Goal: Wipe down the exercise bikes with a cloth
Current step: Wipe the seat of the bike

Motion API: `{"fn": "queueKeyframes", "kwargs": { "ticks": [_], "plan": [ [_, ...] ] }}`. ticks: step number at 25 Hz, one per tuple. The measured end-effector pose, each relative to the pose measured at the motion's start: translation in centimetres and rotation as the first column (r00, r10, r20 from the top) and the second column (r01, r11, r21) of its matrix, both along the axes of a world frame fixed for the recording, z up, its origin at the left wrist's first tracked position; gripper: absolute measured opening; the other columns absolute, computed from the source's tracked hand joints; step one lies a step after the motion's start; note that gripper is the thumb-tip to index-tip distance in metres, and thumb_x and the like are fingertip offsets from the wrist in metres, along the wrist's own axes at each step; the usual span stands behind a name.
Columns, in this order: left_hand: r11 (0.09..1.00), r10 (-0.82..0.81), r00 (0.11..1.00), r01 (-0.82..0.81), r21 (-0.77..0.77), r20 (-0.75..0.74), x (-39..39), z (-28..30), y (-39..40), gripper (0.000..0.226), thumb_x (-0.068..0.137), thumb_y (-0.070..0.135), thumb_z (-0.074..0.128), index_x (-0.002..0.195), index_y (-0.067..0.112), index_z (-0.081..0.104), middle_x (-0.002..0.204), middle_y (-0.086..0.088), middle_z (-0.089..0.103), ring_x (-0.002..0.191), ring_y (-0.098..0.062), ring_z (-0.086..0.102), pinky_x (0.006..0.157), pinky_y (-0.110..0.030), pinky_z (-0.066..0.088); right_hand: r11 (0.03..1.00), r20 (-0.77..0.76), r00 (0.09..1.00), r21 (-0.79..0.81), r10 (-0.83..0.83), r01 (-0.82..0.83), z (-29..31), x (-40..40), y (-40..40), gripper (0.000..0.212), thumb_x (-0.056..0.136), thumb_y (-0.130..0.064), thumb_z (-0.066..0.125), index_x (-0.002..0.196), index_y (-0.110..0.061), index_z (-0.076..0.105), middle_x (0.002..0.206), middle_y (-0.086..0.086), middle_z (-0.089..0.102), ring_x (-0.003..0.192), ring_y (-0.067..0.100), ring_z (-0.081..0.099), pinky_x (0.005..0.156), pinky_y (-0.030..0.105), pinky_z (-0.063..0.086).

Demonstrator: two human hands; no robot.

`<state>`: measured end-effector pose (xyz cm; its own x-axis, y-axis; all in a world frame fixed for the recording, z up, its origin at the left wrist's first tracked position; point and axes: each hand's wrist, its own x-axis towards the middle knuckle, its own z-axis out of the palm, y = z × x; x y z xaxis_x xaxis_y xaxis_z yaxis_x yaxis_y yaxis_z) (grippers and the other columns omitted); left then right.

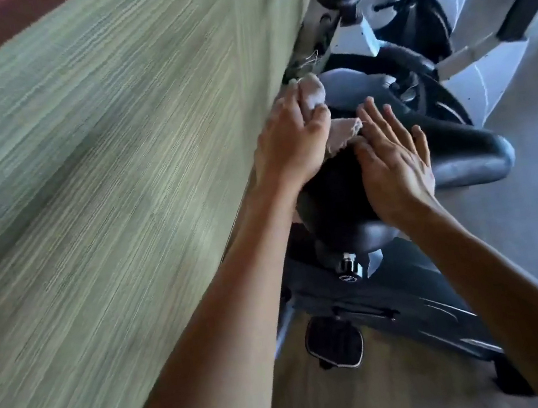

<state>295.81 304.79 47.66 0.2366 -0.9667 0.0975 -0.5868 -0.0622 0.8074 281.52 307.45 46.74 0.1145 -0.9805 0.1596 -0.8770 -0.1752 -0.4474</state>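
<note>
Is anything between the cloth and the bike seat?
Nothing visible. The left hand grips the cloth, which lies right against the black seat, beside the green wall. The right hand rests flat on the seat next to it.

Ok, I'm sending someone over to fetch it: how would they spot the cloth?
Beside the green striped wall, find the nearest bike's black saddle. The cloth is the pale, frayed rag bunched in the left hand above that saddle, the only light fabric among dark bike parts.

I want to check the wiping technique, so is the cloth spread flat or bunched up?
Bunched up. The left hand grips the cloth in a wad, with a frayed corner sticking out.
</note>
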Motion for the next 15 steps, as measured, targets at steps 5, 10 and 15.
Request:
{"fn": "queueKeyframes", "kwargs": {
  "ticks": [5, 10, 15],
  "plan": [
    [0.974, -0.162, 0.926, 0.206, -0.098, 0.34, 0.5, -0.5, 1.2, 0.069, 0.095, 0.047, 0.037, 0.157, 0.016, 0.038, 0.162, -0.015, 0.035, 0.148, -0.031, 0.035, 0.12, -0.044, 0.03, 0.993, 0.198, 0.975, -0.045, -0.097, 0.108, -0.4, 0.0, 0.4, 0.062, 0.101, -0.041, 0.021, 0.159, -0.021, 0.029, 0.167, -0.008, 0.02, 0.154, 0.004, 0.012, 0.117, 0.013, -0.005],
    [0.929, -0.336, 0.797, 0.37, 0.034, 0.501, 1.2, 0.6, -2.6, 0.062, 0.103, 0.045, 0.04, 0.159, 0.02, 0.032, 0.168, -0.012, 0.022, 0.154, -0.031, 0.021, 0.123, -0.044, 0.023, 0.985, 0.373, 0.917, -0.045, -0.139, 0.168, -0.3, 0.2, 1.0, 0.063, 0.103, -0.045, 0.02, 0.157, -0.018, 0.034, 0.166, -0.004, 0.027, 0.153, 0.005, 0.018, 0.127, 0.031, 0.008],
    [0.9, -0.409, 0.672, 0.408, 0.153, 0.617, -0.6, 1.2, -9.4, 0.062, 0.104, 0.048, 0.035, 0.16, 0.021, 0.028, 0.166, -0.01, 0.027, 0.151, -0.031, 0.029, 0.119, -0.046, 0.029, 0.957, 0.403, 0.879, -0.026, -0.255, 0.29, -0.7, 0.4, 1.0, 0.069, 0.102, -0.052, 0.018, 0.16, -0.016, 0.026, 0.169, -0.004, 0.012, 0.155, 0.004, 0.003, 0.127, 0.03, -0.001]
  ]
}}
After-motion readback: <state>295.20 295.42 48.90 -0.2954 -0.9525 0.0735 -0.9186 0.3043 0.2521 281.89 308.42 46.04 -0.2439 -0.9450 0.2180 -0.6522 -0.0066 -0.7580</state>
